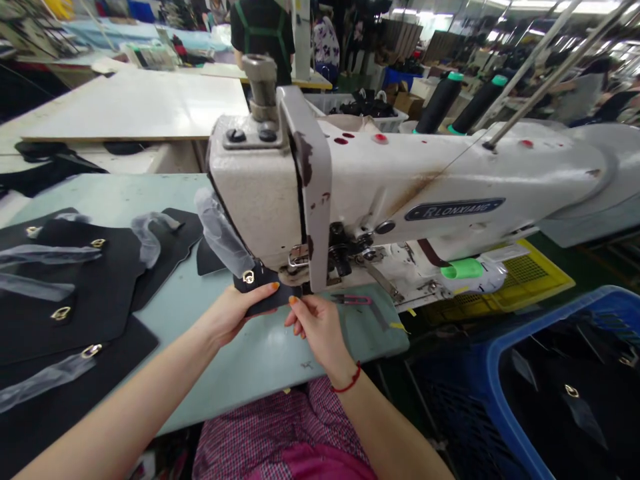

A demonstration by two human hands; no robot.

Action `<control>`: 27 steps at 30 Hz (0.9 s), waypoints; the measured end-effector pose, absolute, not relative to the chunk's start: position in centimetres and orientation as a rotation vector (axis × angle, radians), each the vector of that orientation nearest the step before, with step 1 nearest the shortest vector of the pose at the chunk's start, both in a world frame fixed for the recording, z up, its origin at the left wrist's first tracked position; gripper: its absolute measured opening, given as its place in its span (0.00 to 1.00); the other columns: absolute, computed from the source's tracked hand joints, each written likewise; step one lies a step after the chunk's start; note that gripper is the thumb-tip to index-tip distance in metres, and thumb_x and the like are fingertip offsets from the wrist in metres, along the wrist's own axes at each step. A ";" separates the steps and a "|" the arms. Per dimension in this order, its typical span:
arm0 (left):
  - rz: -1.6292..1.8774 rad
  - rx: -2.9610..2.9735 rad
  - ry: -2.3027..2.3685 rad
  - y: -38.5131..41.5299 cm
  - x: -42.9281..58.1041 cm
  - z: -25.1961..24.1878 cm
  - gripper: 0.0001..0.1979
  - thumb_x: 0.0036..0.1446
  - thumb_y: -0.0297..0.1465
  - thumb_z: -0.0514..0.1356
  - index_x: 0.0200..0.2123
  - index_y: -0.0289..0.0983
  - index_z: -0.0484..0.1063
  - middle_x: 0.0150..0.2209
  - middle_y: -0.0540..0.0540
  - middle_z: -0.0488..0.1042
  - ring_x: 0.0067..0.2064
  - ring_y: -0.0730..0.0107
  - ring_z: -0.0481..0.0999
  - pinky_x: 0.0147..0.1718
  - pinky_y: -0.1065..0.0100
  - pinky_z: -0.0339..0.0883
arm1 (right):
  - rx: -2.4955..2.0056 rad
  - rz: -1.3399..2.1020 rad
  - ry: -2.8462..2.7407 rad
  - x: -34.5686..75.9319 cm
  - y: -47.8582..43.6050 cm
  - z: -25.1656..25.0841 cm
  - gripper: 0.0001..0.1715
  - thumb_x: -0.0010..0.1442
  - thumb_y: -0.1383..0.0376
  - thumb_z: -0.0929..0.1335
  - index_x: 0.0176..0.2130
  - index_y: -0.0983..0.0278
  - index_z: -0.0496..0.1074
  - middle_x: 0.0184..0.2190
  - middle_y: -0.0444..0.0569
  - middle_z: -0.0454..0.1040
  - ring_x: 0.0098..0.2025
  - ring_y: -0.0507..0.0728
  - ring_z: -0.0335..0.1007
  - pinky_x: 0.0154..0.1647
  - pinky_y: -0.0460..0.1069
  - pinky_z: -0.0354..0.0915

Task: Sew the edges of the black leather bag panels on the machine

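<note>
A small black piece [270, 304] with a gold buckle and a plastic-wrapped strip lies under the head of a white sewing machine [260, 193]. My left hand [239, 308] grips its left part, thumb on top and fingers beneath. At its right corner my right hand [316, 323] pinches the edge between thumb and finger, close to the presser area. The needle itself is hidden behind the machine's guard. Several larger black panels [100, 287] with gold buckles and plastic-wrapped strips are spread on the table's left side.
Pink-handled snippers [353, 300] lie right of my right hand on the pale green table [220, 373]. A blue basket [493, 373] of black pieces stands at right, near a yellow crate [545, 273]. Black thread cones [440, 103] stand behind the machine. A person [263, 33] is farther back.
</note>
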State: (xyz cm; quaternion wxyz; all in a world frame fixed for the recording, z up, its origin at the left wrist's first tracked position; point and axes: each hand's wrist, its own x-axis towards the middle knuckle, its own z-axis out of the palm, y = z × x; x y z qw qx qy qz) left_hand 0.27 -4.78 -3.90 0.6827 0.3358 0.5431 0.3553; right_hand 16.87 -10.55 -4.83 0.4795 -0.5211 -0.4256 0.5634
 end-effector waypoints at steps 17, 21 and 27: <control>0.826 0.788 1.189 -3.2 -0.3 -4.4 0.17 0.41 0.34 0.73 0.37 0.36 0.80 0.38 0.42 0.81 0.33 0.65 0.79 0.28 0.70 0.75 | -1.278 1.289 -0.947 14.7 -9.8 -5.2 0.28 0.65 0.50 0.62 0.23 0.65 0.73 0.20 0.47 0.75 0.16 0.47 0.60 0.18 0.42 0.53; 0.840 0.800 1.176 -3.0 -0.2 -4.2 0.17 0.43 0.36 0.72 0.38 0.36 0.80 0.37 0.42 0.81 0.33 0.65 0.78 0.29 0.69 0.76 | -1.267 1.307 -0.832 13.7 -9.7 -5.2 0.25 0.63 0.51 0.63 0.24 0.66 0.71 0.23 0.48 0.77 0.16 0.47 0.63 0.16 0.42 0.52; 0.875 0.776 1.170 -3.0 0.1 -3.6 0.17 0.43 0.35 0.73 0.36 0.34 0.79 0.34 0.42 0.80 0.31 0.66 0.77 0.28 0.70 0.75 | -1.251 1.326 -0.762 12.9 -9.4 -5.5 0.25 0.61 0.51 0.64 0.23 0.65 0.70 0.21 0.48 0.76 0.16 0.48 0.63 0.16 0.43 0.53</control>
